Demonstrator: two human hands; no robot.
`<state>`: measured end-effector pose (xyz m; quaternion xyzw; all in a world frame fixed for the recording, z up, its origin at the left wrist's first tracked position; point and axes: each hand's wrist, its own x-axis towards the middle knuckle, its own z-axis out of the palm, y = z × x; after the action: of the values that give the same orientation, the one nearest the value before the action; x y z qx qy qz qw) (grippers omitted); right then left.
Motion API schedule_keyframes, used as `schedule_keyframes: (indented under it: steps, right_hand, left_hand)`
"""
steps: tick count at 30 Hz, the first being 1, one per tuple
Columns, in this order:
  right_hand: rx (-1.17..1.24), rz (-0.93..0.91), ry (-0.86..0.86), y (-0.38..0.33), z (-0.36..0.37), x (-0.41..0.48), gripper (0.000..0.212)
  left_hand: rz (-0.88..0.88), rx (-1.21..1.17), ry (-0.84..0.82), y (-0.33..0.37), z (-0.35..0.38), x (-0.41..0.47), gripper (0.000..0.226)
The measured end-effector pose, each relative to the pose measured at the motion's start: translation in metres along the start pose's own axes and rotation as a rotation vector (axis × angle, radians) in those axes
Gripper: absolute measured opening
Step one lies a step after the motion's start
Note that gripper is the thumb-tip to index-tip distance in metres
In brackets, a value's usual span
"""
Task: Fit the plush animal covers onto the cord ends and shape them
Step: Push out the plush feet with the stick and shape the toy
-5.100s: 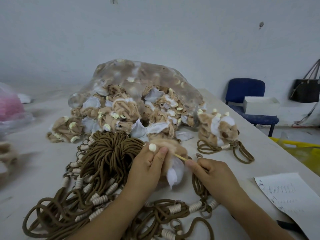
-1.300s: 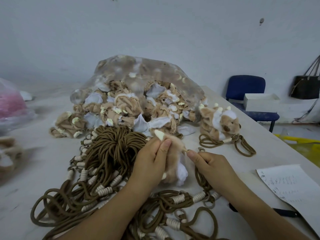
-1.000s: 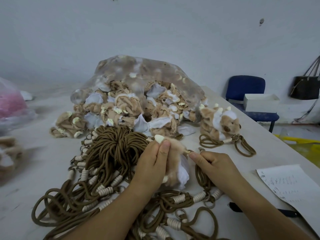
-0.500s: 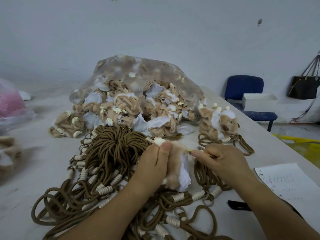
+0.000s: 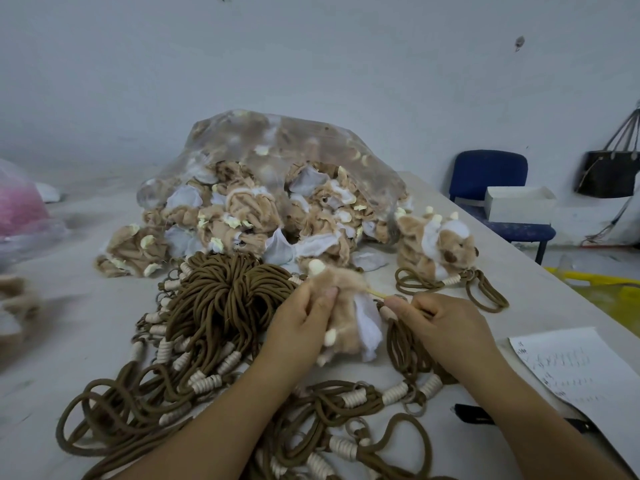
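Observation:
A tan and white plush cover (image 5: 349, 317) with cream tips sits at the middle of the table, gripped by my left hand (image 5: 301, 317) from the left side. My right hand (image 5: 440, 323) pinches a thin yellow stick (image 5: 375, 294) whose far end goes into the cover's top. Brown cord (image 5: 403, 344) runs under my right hand and behind the cover. A big heap of brown cords (image 5: 221, 306) with cream wound ends lies to the left and in front. One finished plush animal (image 5: 436, 244) on a cord loop lies at the right.
A clear plastic bag (image 5: 277, 174) spilling loose plush covers stands behind the cords. A sheet of written paper (image 5: 575, 368) and a black pen (image 5: 478, 412) lie at the right near the table edge. A blue chair (image 5: 491, 181) with a white box stands beyond. A pink bag (image 5: 17, 209) sits far left.
My right hand has drawn back slightly to the right, so more of the yellow stick shows outside the cover. My left hand keeps its grip on the cover.

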<state>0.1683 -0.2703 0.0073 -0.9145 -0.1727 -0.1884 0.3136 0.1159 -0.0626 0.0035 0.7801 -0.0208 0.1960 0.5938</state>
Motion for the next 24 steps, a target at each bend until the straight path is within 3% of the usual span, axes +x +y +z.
schedule_keyframes:
  steps: [4, 6, 9, 12, 14, 16, 19, 22, 24]
  right_hand:
    - [-0.101, 0.086, 0.062, 0.018, -0.01, 0.006, 0.069]
    - [-0.209, 0.167, 0.062, 0.022, -0.01, 0.009, 0.066]
    - [-0.287, 0.194, -0.084, 0.023, -0.003, 0.009, 0.053]
    - [-0.261, 0.073, -0.016, 0.014, 0.003, 0.006, 0.037]
    - [-0.057, -0.037, 0.049, 0.001, 0.003, 0.005, 0.042]
    - [0.161, -0.115, -0.076, -0.016, 0.002, -0.001, 0.039]
    - [0.24, -0.139, -0.282, -0.032, 0.009, -0.009, 0.032]
    - [0.345, -0.115, -0.254, -0.036, 0.013, -0.009, 0.022]
    - [0.377, -0.098, -0.19, -0.035, 0.014, -0.008, 0.016]
  left_hand:
    - [-0.157, -0.354, 0.151, 0.002, -0.009, 0.008, 0.021]
    - [-0.241, -0.51, 0.147, 0.004, -0.01, 0.009, 0.023]
    - [-0.309, -0.645, 0.078, 0.007, -0.007, 0.009, 0.022]
    - [-0.328, -0.678, 0.053, 0.008, -0.007, 0.008, 0.019]
    - [-0.318, -0.686, 0.054, 0.007, -0.005, 0.008, 0.018]
    - [-0.309, -0.667, 0.065, 0.008, -0.003, 0.007, 0.017]
    - [-0.293, -0.583, 0.065, 0.01, 0.0, 0.006, 0.02]
    - [-0.235, -0.44, -0.033, 0.011, 0.005, 0.002, 0.031]
    - [-0.183, -0.345, -0.118, 0.01, 0.011, -0.003, 0.027]
